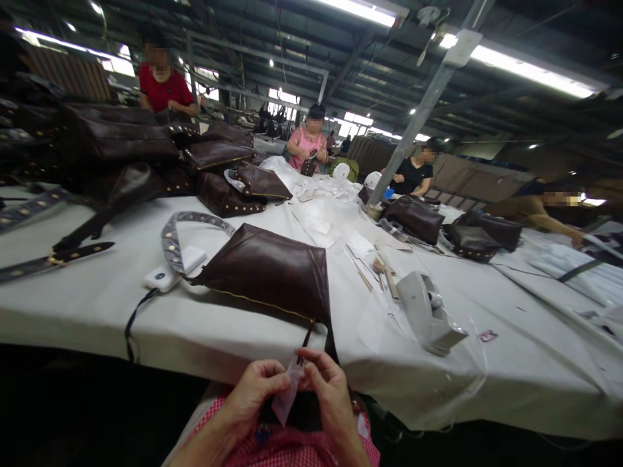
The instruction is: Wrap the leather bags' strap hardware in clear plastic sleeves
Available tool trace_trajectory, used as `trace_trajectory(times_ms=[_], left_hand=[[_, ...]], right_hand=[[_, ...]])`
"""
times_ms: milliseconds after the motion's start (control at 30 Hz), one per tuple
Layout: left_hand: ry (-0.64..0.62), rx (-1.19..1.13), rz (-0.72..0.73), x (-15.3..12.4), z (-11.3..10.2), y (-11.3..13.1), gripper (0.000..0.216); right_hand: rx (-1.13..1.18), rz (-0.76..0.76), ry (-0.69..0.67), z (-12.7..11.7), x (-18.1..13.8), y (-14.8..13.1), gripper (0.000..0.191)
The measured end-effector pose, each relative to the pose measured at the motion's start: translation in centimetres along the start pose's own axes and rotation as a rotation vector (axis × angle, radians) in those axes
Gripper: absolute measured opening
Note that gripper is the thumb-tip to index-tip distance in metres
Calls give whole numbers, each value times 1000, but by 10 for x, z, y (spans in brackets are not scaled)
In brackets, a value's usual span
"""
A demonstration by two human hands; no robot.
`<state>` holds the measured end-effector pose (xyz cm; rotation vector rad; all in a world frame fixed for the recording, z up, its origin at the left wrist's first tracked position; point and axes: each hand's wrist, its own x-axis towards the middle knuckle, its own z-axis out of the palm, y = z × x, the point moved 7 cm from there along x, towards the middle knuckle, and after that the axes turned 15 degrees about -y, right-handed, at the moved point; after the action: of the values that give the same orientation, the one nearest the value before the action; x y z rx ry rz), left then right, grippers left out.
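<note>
A dark brown leather handbag [267,269] lies on the white-covered table in front of me, its yellow-edged zipper facing my side. From the zipper's right end a dark pull strip [307,334] hangs down to my fingers. My left hand [260,389] pinches a small translucent plastic sleeve [286,399] by its edge. Thumb and index finger of my right hand [328,386] close on the pull strip's lower end, at the top of the sleeve. A studded strap [171,243] wrapped in clear film loops off the bag's left end.
A white device [168,272] with a black cord sits left of the bag. To the right stand a tape dispenser [428,314] and thin wooden tools [384,272]. More brown bags [117,136] pile up at the left. Several people work around the table.
</note>
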<state>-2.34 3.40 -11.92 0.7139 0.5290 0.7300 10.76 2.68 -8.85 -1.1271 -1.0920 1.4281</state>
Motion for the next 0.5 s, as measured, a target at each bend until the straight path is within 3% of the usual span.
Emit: trace_trajectory(times_ms=[133,233,367,500], left_hand=[[50,6,-2,0,-5,5,38],[61,75,11,-2,-8,11,38],[110,209,-9,-6,-14,18,34],[143,259,-56,-11,-19,18,30]], right_hand=[[-80,26,145,-27,18,-13,53],[-173,64,188,-33,34,-11,58],[-269,18,201,-30,45,-8,39],[-236,59,67,-21,47,-8,21]])
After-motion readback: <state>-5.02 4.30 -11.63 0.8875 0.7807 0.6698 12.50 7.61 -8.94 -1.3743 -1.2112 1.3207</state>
